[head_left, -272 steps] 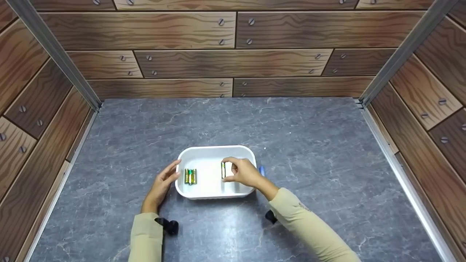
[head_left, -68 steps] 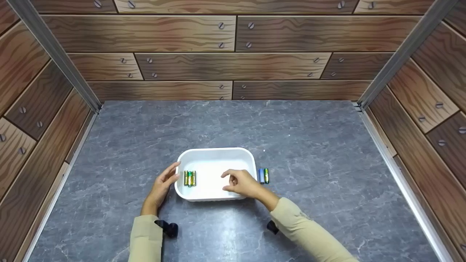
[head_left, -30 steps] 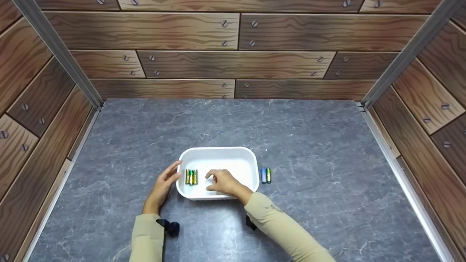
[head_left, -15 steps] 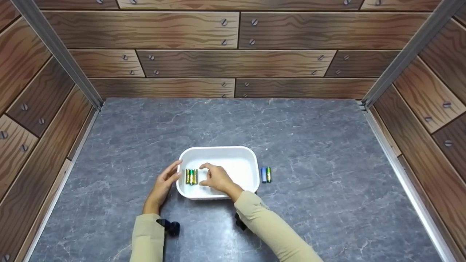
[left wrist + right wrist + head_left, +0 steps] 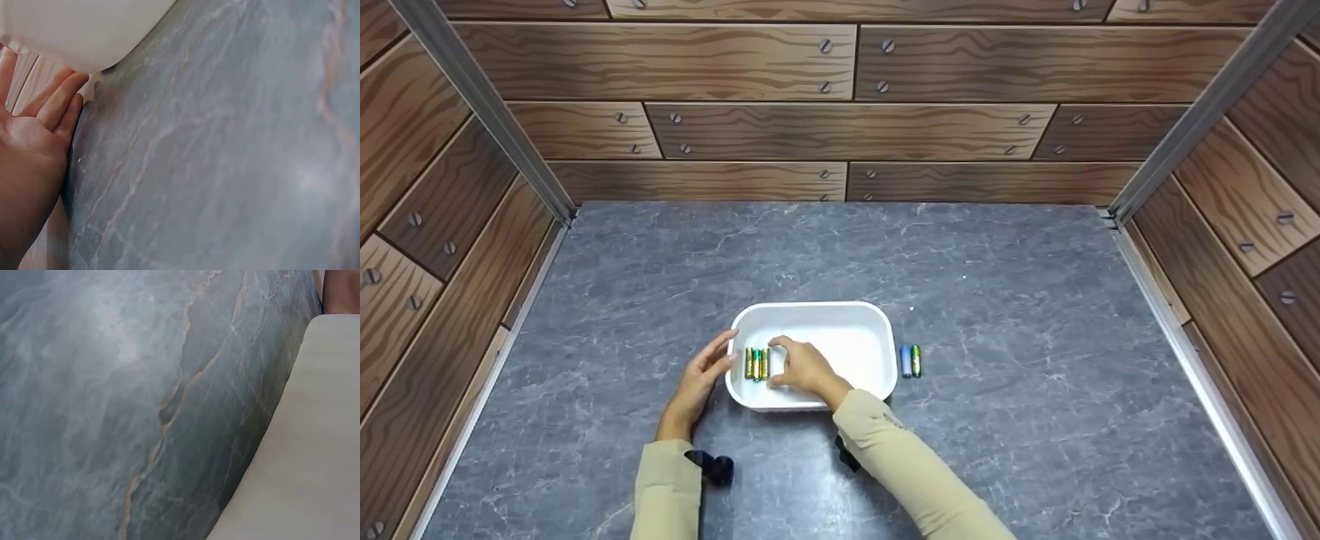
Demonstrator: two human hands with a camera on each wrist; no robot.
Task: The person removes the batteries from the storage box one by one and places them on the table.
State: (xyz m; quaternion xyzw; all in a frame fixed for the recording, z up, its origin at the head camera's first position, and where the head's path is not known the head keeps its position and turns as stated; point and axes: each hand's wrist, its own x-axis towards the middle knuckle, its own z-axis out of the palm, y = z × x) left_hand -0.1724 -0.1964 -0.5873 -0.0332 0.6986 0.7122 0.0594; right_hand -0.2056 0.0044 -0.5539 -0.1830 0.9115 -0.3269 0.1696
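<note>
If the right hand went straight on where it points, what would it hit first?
Probably the gold-and-green cylindrical battery, the rightmost of three side by side in the white rounded plastic tray. The right hand looks almost at it, perhaps already touching; depth is unclear.

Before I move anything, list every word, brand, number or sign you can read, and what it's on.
No text can be read in any view.
Three batteries in the white tub: any print is too small.
Blue cylinder and green battery outside: likewise.
</note>
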